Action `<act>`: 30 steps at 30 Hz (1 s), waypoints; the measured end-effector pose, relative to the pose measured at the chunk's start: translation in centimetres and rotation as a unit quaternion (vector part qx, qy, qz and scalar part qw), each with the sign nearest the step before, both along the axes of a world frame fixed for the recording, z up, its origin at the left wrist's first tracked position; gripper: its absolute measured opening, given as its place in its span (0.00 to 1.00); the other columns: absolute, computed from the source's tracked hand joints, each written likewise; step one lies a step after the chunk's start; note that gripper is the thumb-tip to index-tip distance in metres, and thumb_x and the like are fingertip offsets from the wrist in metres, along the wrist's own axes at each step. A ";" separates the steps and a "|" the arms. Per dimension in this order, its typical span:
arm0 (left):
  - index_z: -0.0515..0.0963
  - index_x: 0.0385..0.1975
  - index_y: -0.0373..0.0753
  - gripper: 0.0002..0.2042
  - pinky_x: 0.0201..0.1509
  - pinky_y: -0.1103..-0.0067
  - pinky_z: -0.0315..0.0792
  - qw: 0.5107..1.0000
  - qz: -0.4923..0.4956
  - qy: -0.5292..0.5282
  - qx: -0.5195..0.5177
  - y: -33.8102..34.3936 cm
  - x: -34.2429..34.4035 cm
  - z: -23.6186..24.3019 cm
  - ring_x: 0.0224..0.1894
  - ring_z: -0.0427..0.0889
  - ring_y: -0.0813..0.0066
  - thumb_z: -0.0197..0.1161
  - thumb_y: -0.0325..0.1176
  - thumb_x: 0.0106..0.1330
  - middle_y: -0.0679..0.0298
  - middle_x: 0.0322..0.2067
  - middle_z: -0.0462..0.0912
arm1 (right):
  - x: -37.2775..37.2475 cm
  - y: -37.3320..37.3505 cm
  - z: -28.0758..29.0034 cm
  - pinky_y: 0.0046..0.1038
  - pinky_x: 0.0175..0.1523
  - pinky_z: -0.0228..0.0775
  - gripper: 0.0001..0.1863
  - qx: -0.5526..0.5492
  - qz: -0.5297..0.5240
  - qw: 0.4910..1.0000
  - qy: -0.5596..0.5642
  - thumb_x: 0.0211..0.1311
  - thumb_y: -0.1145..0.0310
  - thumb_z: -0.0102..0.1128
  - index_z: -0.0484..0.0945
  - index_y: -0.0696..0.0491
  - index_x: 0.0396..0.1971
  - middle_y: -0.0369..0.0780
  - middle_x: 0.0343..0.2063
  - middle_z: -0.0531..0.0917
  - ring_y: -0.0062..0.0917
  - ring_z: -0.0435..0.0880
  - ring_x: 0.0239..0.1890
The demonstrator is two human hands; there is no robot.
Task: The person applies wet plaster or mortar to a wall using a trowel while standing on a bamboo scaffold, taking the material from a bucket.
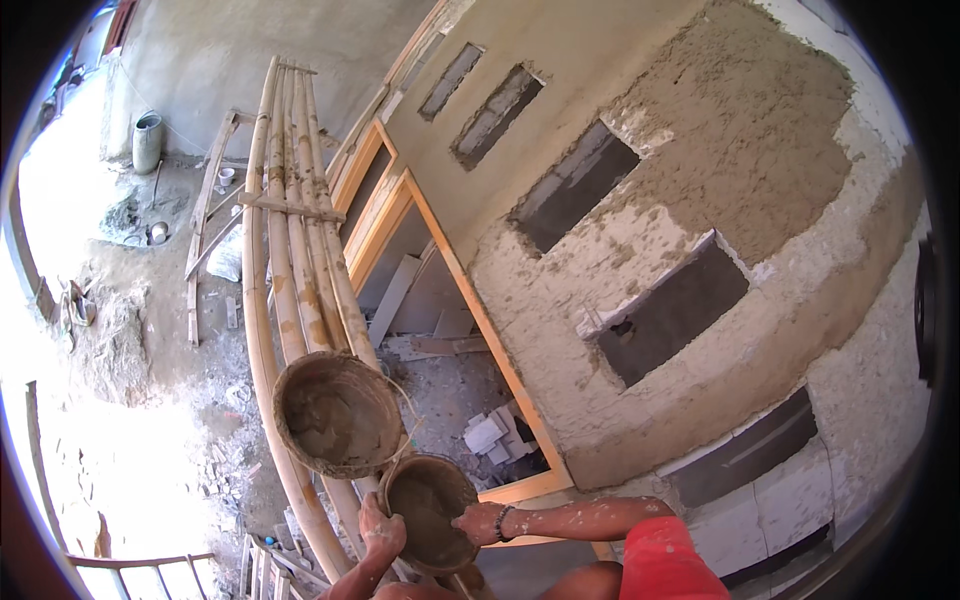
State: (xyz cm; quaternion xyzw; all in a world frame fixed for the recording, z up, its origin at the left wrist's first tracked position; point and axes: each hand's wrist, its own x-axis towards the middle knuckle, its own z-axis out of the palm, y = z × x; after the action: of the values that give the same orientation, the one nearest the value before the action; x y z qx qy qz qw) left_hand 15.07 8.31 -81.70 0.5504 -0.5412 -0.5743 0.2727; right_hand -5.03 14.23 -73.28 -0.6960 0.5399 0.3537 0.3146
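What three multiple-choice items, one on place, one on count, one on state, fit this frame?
1. Where is the larger mortar-caked round pan?
A. on the bamboo pole scaffold
B. on the ground
C. hung on the wall

2. How many round pans show?
A. one
B. two
C. four

3. How is the smaller mortar-smeared round pan held?
A. untouched
B. by one hand
C. by both hands

Answers: 1 A, it rests on the poles. 2 B, only these two appear. 3 C, the left hand and the right hand each grip its rim.
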 end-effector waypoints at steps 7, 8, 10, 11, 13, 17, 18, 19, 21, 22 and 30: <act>0.69 0.42 0.33 0.19 0.53 0.58 0.65 1.000 -0.006 0.020 0.006 0.2 -0.3 -0.5 0.48 0.72 0.44 0.57 0.25 0.47 0.44 0.40 0.75 | 2.0 0.7 2.1 0.41 0.52 0.72 0.24 -0.010 -0.152 0.980 -0.130 0.52 0.60 0.57 0.76 0.52 0.50 0.51 0.40 0.83 0.46 0.81 0.43; 0.69 0.42 0.33 0.19 0.53 0.58 0.65 1.000 -0.008 0.023 0.014 0.2 0.0 -0.3 0.48 0.72 0.44 0.56 0.25 0.47 0.45 0.40 0.75 | 1.6 0.2 3.1 0.41 0.52 0.72 0.25 -0.005 -0.165 0.978 -0.130 0.52 0.60 0.57 0.76 0.51 0.52 0.51 0.40 0.82 0.46 0.81 0.43; 0.69 0.42 0.33 0.19 0.54 0.58 0.65 1.000 0.001 0.020 0.007 0.1 0.4 -0.7 0.48 0.72 0.43 0.56 0.25 0.47 0.45 0.40 0.75 | 0.4 -0.8 5.6 0.40 0.51 0.72 0.27 -0.034 -0.155 0.978 -0.136 0.53 0.58 0.57 0.74 0.48 0.55 0.51 0.41 0.83 0.43 0.82 0.42; 0.69 0.43 0.33 0.19 0.54 0.58 0.65 1.000 0.005 0.020 0.002 0.0 0.4 -0.8 0.48 0.72 0.43 0.56 0.25 0.47 0.44 0.40 0.75 | 0.5 -1.7 7.9 0.41 0.49 0.73 0.26 -0.076 -0.141 0.980 -0.120 0.54 0.58 0.57 0.74 0.48 0.55 0.50 0.40 0.83 0.43 0.83 0.41; 0.70 0.43 0.34 0.19 0.54 0.58 0.65 1.000 0.004 0.019 0.006 0.0 0.3 -0.8 0.48 0.72 0.44 0.56 0.25 0.47 0.44 0.40 0.76 | 0.7 -2.2 9.4 0.43 0.47 0.74 0.25 -0.126 -0.125 0.982 -0.063 0.56 0.59 0.56 0.73 0.48 0.55 0.50 0.38 0.83 0.45 0.83 0.40; 0.69 0.44 0.34 0.20 0.55 0.59 0.65 0.999 -0.020 0.017 0.028 -0.3 0.3 0.4 0.49 0.71 0.44 0.57 0.26 0.48 0.45 0.42 0.75 | 0.2 -1.3 4.1 0.48 0.43 0.74 0.24 -0.116 -0.105 0.987 0.030 0.59 0.62 0.52 0.69 0.49 0.56 0.54 0.32 0.82 0.48 0.82 0.37; 0.69 0.45 0.34 0.20 0.55 0.59 0.65 0.999 -0.022 0.012 0.023 -0.1 0.2 0.3 0.49 0.71 0.44 0.57 0.26 0.48 0.45 0.42 0.75 | 0.6 -0.4 2.1 0.49 0.42 0.74 0.23 -0.103 -0.098 0.989 0.036 0.60 0.63 0.51 0.69 0.49 0.57 0.54 0.31 0.81 0.48 0.82 0.36; 0.69 0.45 0.33 0.21 0.56 0.59 0.65 1.000 -0.022 0.004 0.017 0.1 0.0 0.1 0.50 0.71 0.45 0.57 0.26 0.48 0.45 0.43 0.75 | 1.4 0.3 0.9 0.49 0.43 0.74 0.23 -0.094 -0.096 0.991 0.025 0.59 0.63 0.51 0.70 0.48 0.56 0.55 0.31 0.81 0.49 0.82 0.37; 0.68 0.47 0.33 0.22 0.56 0.60 0.65 1.000 -0.019 -0.001 0.006 0.2 0.0 -0.4 0.50 0.71 0.45 0.58 0.26 0.48 0.45 0.43 0.75 | 3.2 1.3 0.0 0.49 0.44 0.74 0.22 -0.074 -0.092 0.993 0.003 0.58 0.63 0.51 0.72 0.47 0.54 0.56 0.32 0.82 0.50 0.82 0.38; 0.68 0.48 0.33 0.23 0.57 0.60 0.65 1.000 -0.017 0.003 0.002 0.1 0.0 -0.6 0.50 0.71 0.45 0.58 0.26 0.48 0.45 0.44 0.75 | 3.6 1.3 0.4 0.49 0.44 0.73 0.22 -0.059 -0.092 0.994 -0.016 0.58 0.63 0.51 0.72 0.47 0.54 0.56 0.32 0.82 0.50 0.82 0.38; 0.67 0.50 0.33 0.24 0.58 0.61 0.64 1.000 -0.006 -0.013 0.005 0.0 0.5 -0.5 0.52 0.71 0.45 0.58 0.26 0.49 0.44 0.45 0.75 | 1.7 -2.5 10.8 0.45 0.44 0.74 0.24 -0.075 -0.072 0.993 -0.057 0.60 0.62 0.52 0.69 0.44 0.58 0.54 0.32 0.82 0.44 0.83 0.38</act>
State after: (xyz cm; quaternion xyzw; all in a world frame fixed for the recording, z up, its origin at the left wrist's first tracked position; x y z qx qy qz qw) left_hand 15.52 8.30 -82.23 0.5561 -0.5448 -0.5715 0.2596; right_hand -3.32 11.75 -62.51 -0.6963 0.5947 0.2478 0.3164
